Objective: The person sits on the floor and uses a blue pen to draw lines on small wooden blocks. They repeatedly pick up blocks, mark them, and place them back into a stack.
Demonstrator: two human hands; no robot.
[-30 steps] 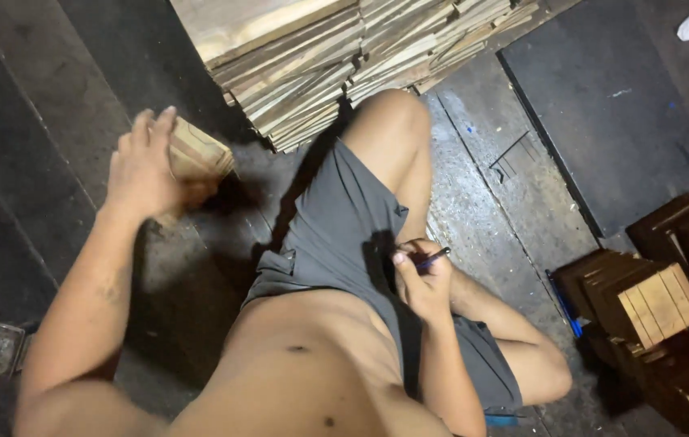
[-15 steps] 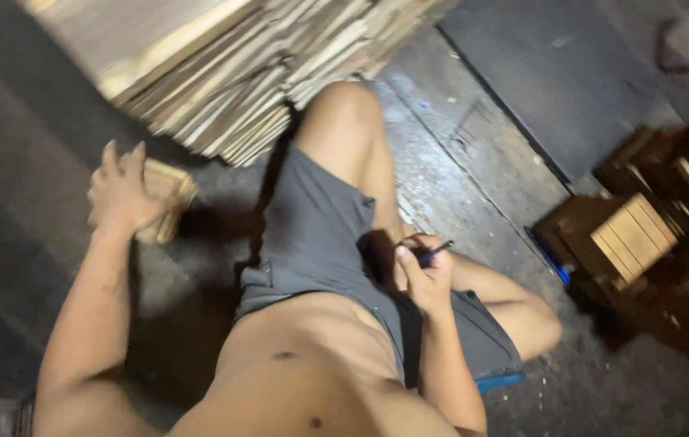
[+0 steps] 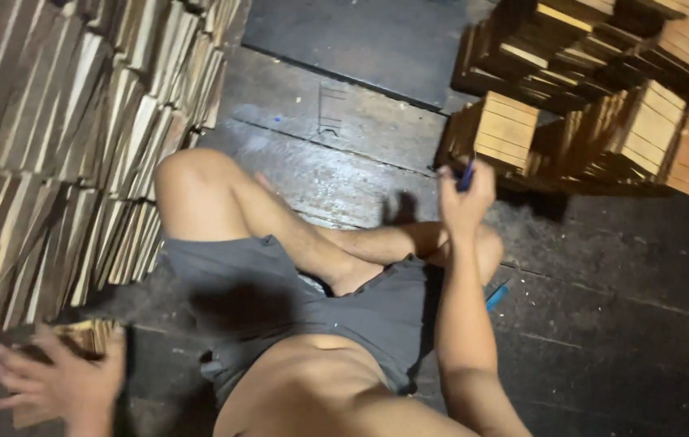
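While the person sat cross-legged on the dark floor, the items stood as follows
Left hand (image 3: 57,384): low at the left edge, fingers spread over a small bundle of wooden slats (image 3: 86,338); palm lay on the bundle's near end, seemingly pressing it to the floor rather than clasping it; blur left the exact contact uncertain
Bundle of wooden slats: on the floor just beside the left thigh, at the foot of the tall slat stack, probably kept there for easy reach
Right hand (image 3: 466,202): raised toward the blocks, fingers closed round a blue pen (image 3: 467,174), tip upward, held as for marking
Blue pen: in the right hand, just in front of the nearest block
Tall slat stack (image 3: 61,146): pale wooden strips packed on edge along the left, close against the raised knee
Bundled wooden blocks (image 3: 506,129): square-faced bundles of slats, orange-brown, piled at upper right, near faces turned to the person; no labels legible
Dark board (image 3: 361,40): flat black panel on the floor, top centre
Floor marks (image 3: 330,109): small ladder-shaped scratch and blue flecks on the grey boards
Blue object (image 3: 496,296): short blue piece on the floor beside the right knee, kind unclear
Shorts (image 3: 280,299): grey
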